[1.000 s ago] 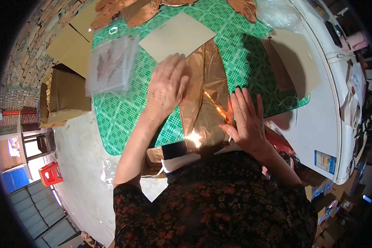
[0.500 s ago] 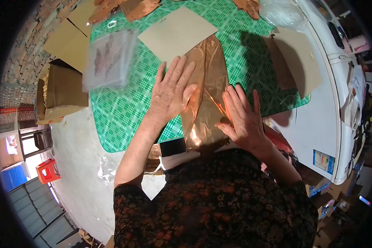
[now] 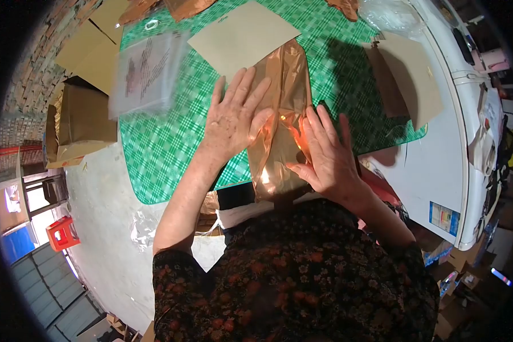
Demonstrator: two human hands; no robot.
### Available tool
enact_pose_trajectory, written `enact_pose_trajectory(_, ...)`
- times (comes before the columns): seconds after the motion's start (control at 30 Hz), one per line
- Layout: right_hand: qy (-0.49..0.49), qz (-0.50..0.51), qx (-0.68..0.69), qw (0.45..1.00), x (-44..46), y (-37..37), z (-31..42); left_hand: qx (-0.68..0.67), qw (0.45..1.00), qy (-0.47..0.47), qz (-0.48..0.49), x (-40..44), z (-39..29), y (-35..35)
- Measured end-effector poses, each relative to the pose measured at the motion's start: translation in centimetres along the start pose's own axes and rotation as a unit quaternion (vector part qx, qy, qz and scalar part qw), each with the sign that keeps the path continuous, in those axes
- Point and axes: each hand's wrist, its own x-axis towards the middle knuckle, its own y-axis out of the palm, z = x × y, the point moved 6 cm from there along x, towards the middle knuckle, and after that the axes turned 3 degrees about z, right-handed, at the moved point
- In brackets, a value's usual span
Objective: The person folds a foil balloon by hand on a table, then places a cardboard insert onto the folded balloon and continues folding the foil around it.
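Observation:
A shiny copper-brown film item lies lengthwise on the green checked tabletop, its near end at the table's front edge. My left hand rests flat with spread fingers on its left side. On its right side lies my right hand, palm down, fingers extended and thumb apart. Neither hand grips anything. Beyond the film's far end, partly over it, is a beige card. A stack of clear printed plastic bags sits to the left of the card.
More copper-brown pieces lie at the table's far edge. Another beige sheet and clear plastic are at the right, beside a white appliance. An open cardboard box and a red stool stand left.
My left hand has spread its fingers and thumb over the film. My right hand has shifted slightly left and away from me. The view has moved slightly.

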Motion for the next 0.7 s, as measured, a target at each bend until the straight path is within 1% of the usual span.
enact_pose_trajectory(0.17, -0.012, -0.024, -0.004, 1.0, 0.3, 0.5, 0.4, -0.001, 1.0, 0.002, -0.005, 0.0, 0.0, 0.0)
enact_pose_trajectory(0.23, -0.013, -0.03, -0.004, 0.999, 0.3, 0.6, 0.5, 0.001, 1.0, 0.008, -0.024, 0.1, 0.0, -0.1)
enact_pose_trajectory(0.33, -0.029, -0.033, -0.034, 0.998, 0.3, 0.6, 0.4, 0.001, 0.999, 0.012, -0.036, 0.0, 0.0, -0.2)
enact_pose_trajectory(0.43, -0.041, 0.006, 0.003, 0.999, 0.4, 0.4, -0.6, 0.001, 0.999, 0.013, -0.03, 0.1, 0.0, -0.3)
enact_pose_trajectory(0.53, -0.068, -0.023, 0.083, 0.994, 1.0, -1.3, -2.0, -0.012, 0.999, 0.012, -0.033, 0.0, -0.1, -0.4)
enact_pose_trajectory(0.63, -0.024, -0.045, 0.154, 0.987, 1.5, -1.2, -4.7, -0.028, 0.998, 0.014, -0.049, 0.0, 0.2, -0.4)
enact_pose_trajectory(0.7, -0.028, -0.037, 0.101, 0.994, 1.6, -1.0, -5.9, -0.04, 0.998, 0.011, -0.05, -0.1, 0.2, -0.5)
